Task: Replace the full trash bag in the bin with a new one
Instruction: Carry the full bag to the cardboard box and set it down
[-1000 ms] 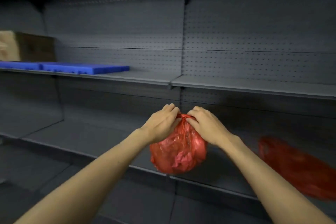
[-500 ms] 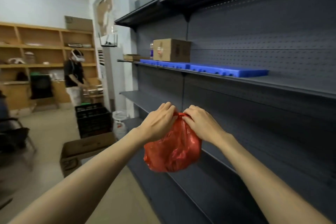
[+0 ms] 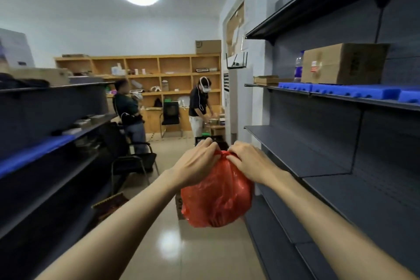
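- The left hand (image 3: pixel 198 161) and the right hand (image 3: pixel 248 161) meet at the bunched top of a full red trash bag (image 3: pixel 217 198); each grip is clamped on the gathered plastic.
- The bag hangs in the air between the forearms, above the glossy floor (image 3: pixel 193 254) of an aisle, touching no shelf.
- Grey metal shelving (image 3: pixel 318 161) runs along the right; a cardboard box (image 3: pixel 343 63) sits on blue mats (image 3: pixel 341 92) there.
- Far off, two people stand near wooden shelves (image 3: pixel 159 68).

The head view looks forward down an aisle (image 3: pixel 172 245) between shelving (image 3: pixel 318 166), close over both forearms.
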`<state>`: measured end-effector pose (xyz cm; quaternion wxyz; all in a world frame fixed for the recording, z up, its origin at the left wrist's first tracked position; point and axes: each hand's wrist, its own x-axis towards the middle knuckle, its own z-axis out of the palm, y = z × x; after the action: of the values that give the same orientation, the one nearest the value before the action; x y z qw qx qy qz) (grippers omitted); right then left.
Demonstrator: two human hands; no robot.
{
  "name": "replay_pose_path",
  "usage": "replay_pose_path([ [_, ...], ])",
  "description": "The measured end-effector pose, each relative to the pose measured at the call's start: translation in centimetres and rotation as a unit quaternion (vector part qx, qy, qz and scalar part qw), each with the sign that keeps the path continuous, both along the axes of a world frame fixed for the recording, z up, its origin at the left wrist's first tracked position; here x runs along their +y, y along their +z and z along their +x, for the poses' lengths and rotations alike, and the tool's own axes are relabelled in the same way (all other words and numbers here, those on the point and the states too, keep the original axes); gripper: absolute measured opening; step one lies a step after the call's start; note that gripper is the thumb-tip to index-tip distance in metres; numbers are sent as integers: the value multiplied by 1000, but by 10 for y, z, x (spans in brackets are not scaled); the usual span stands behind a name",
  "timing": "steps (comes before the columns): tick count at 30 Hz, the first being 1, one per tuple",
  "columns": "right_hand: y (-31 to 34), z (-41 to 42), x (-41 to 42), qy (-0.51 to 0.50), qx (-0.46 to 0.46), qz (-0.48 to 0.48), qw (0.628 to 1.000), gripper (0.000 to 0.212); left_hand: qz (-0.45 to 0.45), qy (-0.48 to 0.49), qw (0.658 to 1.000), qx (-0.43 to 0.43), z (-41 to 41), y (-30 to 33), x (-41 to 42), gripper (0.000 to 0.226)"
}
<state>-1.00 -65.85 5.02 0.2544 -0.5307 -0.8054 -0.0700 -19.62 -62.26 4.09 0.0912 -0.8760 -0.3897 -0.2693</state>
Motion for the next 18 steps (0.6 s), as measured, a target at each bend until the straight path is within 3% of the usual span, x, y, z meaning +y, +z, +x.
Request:
replay_pose_path([
  [9,-11,0,149,68,26,-3,997,25,10,64,998,-20,1,-10,117,22],
  [18,-37,-11,296,71,0,-14,997,26,-34,77,996,-42,-7,-41,258,20],
])
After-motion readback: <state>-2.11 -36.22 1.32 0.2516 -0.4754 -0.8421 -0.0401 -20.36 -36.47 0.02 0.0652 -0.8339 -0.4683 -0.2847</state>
